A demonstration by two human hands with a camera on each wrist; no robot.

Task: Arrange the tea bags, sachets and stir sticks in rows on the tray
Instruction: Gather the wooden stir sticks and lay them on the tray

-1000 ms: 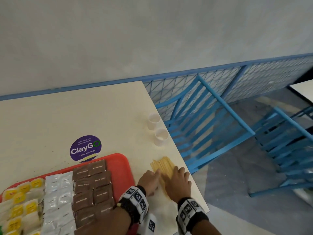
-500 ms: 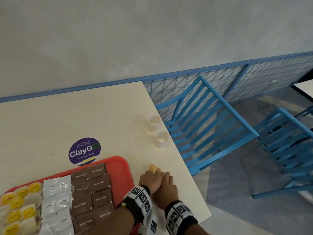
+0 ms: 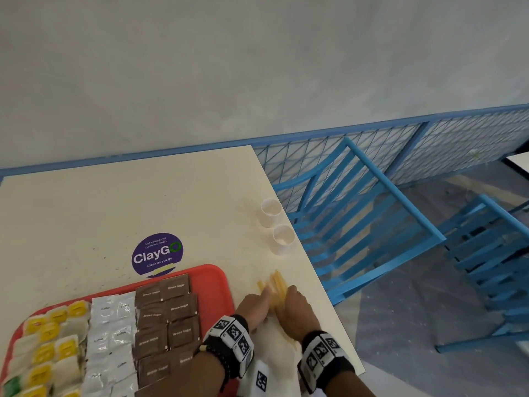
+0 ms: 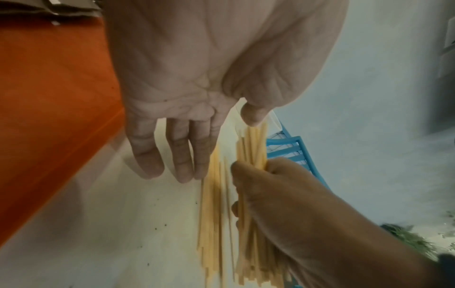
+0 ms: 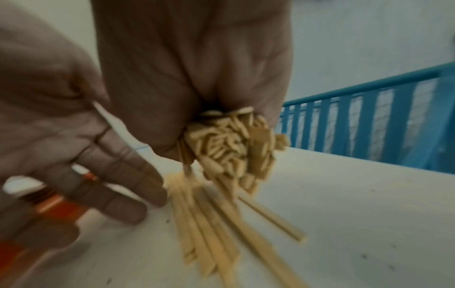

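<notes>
Stir sticks [image 3: 277, 285] being gathered beside the tray [image 3: 220, 282]

Most were clasped by the right hand [image 3: 297, 310]; left hand [image 3: 253, 306] lay flat; strays needed collecting next.

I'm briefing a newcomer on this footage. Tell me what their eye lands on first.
First, the two hands at the table's near right edge: the right hand grips a bundle of stir sticks, while the left hand is spread open beside loose ones. Next, the red tray to their left, already lined with yellow-tagged tea bags, silver sachets and brown sugar sachets.
</notes>
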